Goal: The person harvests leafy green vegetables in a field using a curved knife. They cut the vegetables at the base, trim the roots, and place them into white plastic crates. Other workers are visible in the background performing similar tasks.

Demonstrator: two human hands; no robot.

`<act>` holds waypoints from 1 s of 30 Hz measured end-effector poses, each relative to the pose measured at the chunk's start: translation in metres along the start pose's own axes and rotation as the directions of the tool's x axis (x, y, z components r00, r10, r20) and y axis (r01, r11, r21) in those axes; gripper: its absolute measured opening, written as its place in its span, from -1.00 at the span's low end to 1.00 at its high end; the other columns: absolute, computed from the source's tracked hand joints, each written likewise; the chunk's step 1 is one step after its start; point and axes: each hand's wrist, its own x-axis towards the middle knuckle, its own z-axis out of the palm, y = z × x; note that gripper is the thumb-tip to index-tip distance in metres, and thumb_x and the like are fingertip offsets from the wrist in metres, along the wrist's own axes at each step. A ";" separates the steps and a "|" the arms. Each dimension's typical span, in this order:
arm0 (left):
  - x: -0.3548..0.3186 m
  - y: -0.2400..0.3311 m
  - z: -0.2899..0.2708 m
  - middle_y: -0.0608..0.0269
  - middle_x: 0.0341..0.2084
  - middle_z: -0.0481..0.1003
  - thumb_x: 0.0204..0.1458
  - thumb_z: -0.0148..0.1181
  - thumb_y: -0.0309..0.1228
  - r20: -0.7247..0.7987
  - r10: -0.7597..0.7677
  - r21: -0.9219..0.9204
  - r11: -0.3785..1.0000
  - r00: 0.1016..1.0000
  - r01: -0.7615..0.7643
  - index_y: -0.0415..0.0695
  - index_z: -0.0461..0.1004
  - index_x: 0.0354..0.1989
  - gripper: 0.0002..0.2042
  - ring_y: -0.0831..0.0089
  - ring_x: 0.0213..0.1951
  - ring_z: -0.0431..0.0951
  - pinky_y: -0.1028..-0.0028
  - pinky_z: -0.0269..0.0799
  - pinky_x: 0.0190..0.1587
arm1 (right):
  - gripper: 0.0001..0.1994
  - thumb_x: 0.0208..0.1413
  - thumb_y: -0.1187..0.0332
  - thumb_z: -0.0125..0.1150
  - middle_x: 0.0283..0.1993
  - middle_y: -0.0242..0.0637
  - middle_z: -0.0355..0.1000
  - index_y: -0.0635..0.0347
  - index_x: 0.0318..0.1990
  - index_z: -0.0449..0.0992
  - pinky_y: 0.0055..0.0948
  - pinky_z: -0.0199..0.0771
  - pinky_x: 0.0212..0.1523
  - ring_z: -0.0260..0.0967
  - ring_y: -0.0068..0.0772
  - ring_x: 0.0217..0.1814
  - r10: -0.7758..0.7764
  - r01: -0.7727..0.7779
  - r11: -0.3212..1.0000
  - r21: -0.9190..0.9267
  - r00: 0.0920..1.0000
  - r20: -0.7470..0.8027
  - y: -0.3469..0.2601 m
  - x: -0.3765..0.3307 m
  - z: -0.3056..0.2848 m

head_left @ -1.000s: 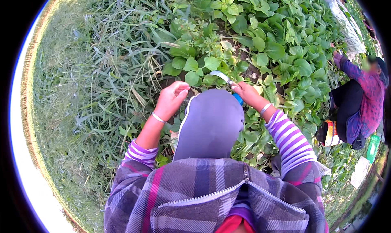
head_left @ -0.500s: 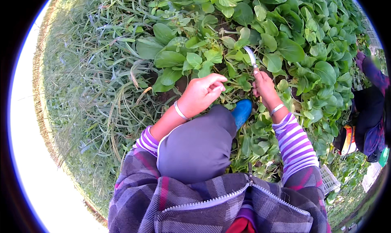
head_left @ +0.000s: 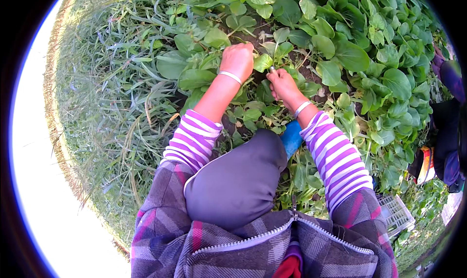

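My left hand [head_left: 237, 59] reaches down into a bed of broad-leaved green plants [head_left: 340, 49], its fingers curled around the leaves of one plant [head_left: 264, 61]. Right beside it, my right hand [head_left: 283, 85] is closed on a small curved knife. Only the knife's metal tip [head_left: 271, 70] shows, low at the plant's base by bare soil. Both wrists wear a thin white bangle, and the sleeves are striped purple and white.
Tall grass [head_left: 112, 98] fills the left side. My bent knee in grey trousers [head_left: 238, 181] and a blue boot [head_left: 292, 137] sit just behind the hands. A white plastic crate [head_left: 396, 215] lies lower right. Another person [head_left: 447, 132] crouches at the right edge.
Both hands have moved further out and down into the plants. The knife blade, raised and plainly visible before, is now sunk among the leaves. The left hand has closed on a plant.
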 end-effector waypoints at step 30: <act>-0.059 -0.001 0.019 0.20 -0.48 0.51 -0.16 0.07 -0.45 0.054 -0.225 0.117 0.969 0.973 0.217 -0.07 0.47 -0.37 -0.85 0.23 -0.34 0.49 0.25 0.37 -0.28 | -0.70 0.08 0.21 0.04 -0.55 -0.12 0.36 0.30 -0.22 0.31 -0.24 0.33 -0.49 0.33 -0.20 -0.58 -0.226 0.191 0.807 -0.559 0.974 0.007 0.046 0.018 -0.021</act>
